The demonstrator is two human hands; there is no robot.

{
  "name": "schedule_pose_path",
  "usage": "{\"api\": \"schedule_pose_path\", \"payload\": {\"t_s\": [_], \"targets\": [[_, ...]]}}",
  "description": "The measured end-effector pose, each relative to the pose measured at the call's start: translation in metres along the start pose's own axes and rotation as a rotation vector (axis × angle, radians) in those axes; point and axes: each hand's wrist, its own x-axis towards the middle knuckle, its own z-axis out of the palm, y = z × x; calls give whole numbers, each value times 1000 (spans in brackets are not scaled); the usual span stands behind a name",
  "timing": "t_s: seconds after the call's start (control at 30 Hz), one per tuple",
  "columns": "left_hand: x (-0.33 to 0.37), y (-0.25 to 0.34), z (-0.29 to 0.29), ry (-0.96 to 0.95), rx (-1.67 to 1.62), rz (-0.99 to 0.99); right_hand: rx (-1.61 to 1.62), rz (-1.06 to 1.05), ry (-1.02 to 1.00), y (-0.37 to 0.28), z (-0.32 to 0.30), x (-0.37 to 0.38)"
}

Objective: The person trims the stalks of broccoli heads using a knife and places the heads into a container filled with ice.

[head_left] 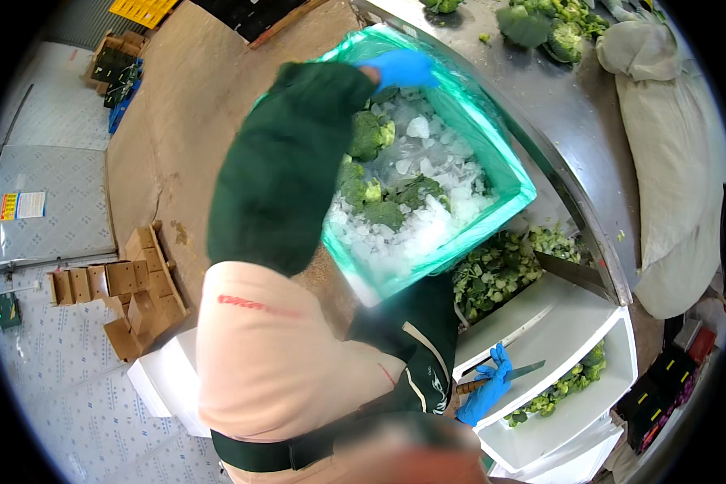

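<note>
Your left hand (401,70) is at the liner (504,173), broccoli (365,135) near its fingers; their closing I cannot tell. Your right hand (487,394) grips the knife (526,370).

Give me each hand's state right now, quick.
Left hand: at the far rim of the green liner; open or closed can't be told.
Right hand: closed, holding a knife.
</note>
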Motion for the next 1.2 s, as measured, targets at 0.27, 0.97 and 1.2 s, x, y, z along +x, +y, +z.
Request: {"api": "schedule_pose_path", "payload": {"t_s": [0.27, 0.97, 1.2], "targets": [[-103, -35, 138, 311, 386, -590, -9, 124, -209, -11, 44, 24], [-187, 212, 160, 74, -2154, 87, -280, -498, -349, -128, 77, 67], [-174, 240, 178, 224, -1751, -70, -1059, -1026, -178, -116, 52, 49]]}}
